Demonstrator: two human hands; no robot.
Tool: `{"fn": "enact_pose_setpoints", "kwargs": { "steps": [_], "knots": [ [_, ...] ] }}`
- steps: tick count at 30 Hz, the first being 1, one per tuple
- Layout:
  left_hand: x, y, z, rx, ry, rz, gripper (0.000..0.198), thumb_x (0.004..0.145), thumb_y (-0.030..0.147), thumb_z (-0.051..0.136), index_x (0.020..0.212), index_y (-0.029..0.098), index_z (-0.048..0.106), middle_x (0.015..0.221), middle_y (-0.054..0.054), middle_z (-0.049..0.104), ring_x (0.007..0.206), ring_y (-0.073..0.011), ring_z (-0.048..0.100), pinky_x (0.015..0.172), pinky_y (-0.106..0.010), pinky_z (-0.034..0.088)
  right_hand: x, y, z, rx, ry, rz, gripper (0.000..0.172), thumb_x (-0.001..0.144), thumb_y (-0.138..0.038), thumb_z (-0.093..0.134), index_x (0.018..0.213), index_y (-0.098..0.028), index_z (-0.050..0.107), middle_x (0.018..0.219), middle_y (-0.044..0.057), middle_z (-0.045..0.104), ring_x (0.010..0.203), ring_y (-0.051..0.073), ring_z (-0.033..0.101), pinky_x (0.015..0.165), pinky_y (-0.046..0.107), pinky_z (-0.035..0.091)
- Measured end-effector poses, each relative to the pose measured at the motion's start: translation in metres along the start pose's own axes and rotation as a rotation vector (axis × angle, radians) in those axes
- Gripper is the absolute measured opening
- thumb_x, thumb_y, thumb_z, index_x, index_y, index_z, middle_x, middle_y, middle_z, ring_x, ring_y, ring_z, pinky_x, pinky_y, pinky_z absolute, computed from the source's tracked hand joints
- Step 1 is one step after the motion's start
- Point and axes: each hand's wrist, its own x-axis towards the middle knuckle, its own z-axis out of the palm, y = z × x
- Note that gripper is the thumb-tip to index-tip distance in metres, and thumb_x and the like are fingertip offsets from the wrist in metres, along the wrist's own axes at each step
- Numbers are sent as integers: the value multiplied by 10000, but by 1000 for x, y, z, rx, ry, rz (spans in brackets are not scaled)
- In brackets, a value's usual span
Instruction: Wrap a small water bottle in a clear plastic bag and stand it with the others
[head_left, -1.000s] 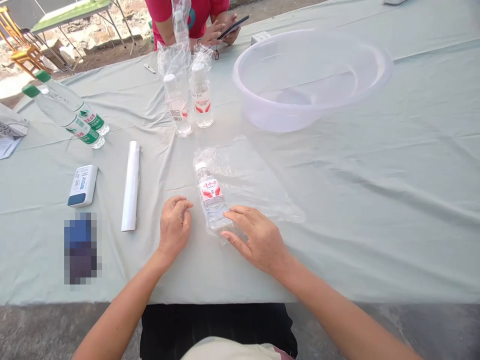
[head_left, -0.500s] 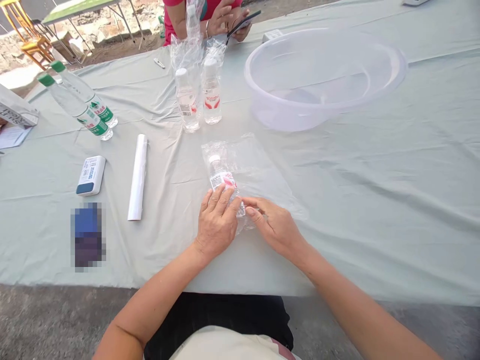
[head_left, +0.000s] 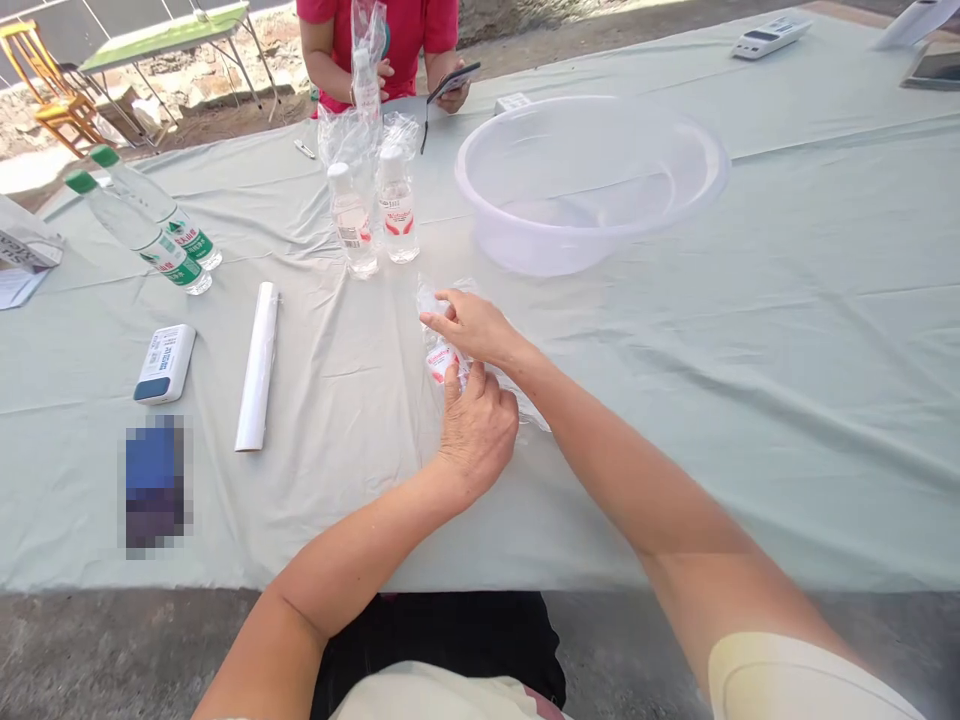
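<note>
- Right hand (head_left: 469, 325) is now reaching over the cap end of the labelled bottle (head_left: 441, 363), having shifted up from its base.
- Labelled bottle is lying in clear film (head_left: 534, 408) on the counter (head_left: 675, 460), nearer than the basin (head_left: 536, 248).
- White-capped bottles (head_left: 399, 215) are standing, holding clear liquid.
- Left hand (head_left: 480, 430) is curling over the lower part; cannot tell either grip.

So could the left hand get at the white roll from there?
Probably yes: only cloth shows between the left hand and the roll, though the hand is at the nearest bottle and would have to leave it.
</note>
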Motion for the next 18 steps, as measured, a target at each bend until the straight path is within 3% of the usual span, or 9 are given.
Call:
{"fn": "enact_pose_setpoints", "kwargs": {
  "steps": [3, 6, 9, 14, 18],
  "knots": [
    [7, 5, 0, 70, 10, 9, 172, 776, -12, 581, 841, 101, 693, 886, -159, 665, 1114, -341, 601, 1088, -607, 360, 32, -5, -1, -157, -125, 34, 752, 856, -565, 593, 1441, -113, 459, 1294, 199, 620, 1125, 313, 612, 881, 380, 489],
    [15, 11, 3, 140, 84, 48, 246, 833, -14, 498, 900, 133, 683, 965, -134, 660, 982, -270, 634, 1054, -555, 413, 52, -2, -6, -246, -200, 5, 608, 857, -402, 623, 1391, -131, 515, 1300, 180, 624, 1110, 296, 615, 849, 345, 489],
    [24, 16, 4, 138, 120, 124, 272, 854, 3, 468, 929, 159, 679, 1061, -138, 646, 1013, -268, 621, 1030, -537, 434, 66, 10, -13, -304, -203, -112, 488, 874, -341, 600, 1316, -134, 586, 1222, 142, 670, 1077, 271, 629, 890, 335, 468],
    [38, 23, 2, 61, 3, 271, 282, 822, -15, 464, 918, 146, 674, 929, -125, 623, 903, -266, 619, 953, -591, 433, 78, 38, -30, -293, -84, -207, 596, 843, -393, 656, 1368, -127, 559, 1294, 138, 638, 1147, 273, 600, 977, 367, 441],
    [57, 35, 5, -63, -162, 363, 309, 779, -58, 454, 934, 100, 671, 848, -122, 602, 789, -244, 603, 751, -443, 463, 74, 43, -45, -277, 93, -174, 465, 851, -309, 621, 1290, -155, 630, 1203, 109, 682, 1056, 258, 633, 940, 385, 464]
  ]
}}
